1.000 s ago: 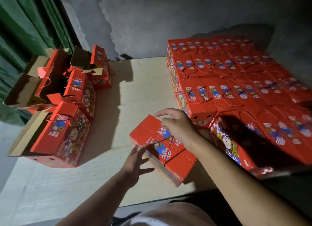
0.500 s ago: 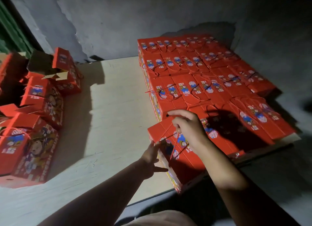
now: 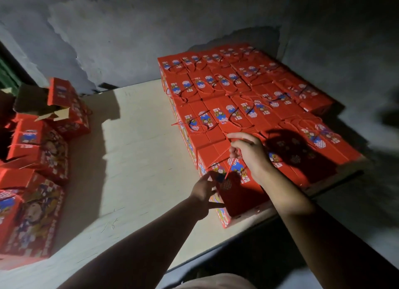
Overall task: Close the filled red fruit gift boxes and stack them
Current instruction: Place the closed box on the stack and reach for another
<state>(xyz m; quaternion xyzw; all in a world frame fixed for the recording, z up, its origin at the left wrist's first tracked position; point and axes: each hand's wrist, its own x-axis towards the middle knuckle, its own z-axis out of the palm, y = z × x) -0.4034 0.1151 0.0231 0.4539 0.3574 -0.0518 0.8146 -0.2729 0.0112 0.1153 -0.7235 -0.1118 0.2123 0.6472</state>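
Red gift box (image 3: pixel 237 193), closed and printed with cartoon figures, is being held at the near corner of the desk (image 3: pixel 138 150), pressed in against the block of closed boxes (image 3: pixel 244 94) that is lying in rows on the right side. Its near end is sitting just at the desk's front edge. The cord handle (image 3: pixel 232 159) on its top is being pinched and lifted by the right hand (image 3: pixel 250 155), whose grip is being kept closed on the cord with thumb and curled fingers, the index finger being stretched out above. The left hand (image 3: pixel 204 189) is being laid against the box's left side with straight, spread fingers, an open grip that is touching but not clasping. The top of the box is being darkened by the shadow of the hands, so its flaps cannot be told apart. On the far left of the desk, well apart from the block, a cluster of open boxes (image 3: pixel 43 150) is standing, several with flaps raised and bare brown cardboard being shown inside. Behind everything a rough grey wall (image 3: pixel 151 29) is being lit unevenly.
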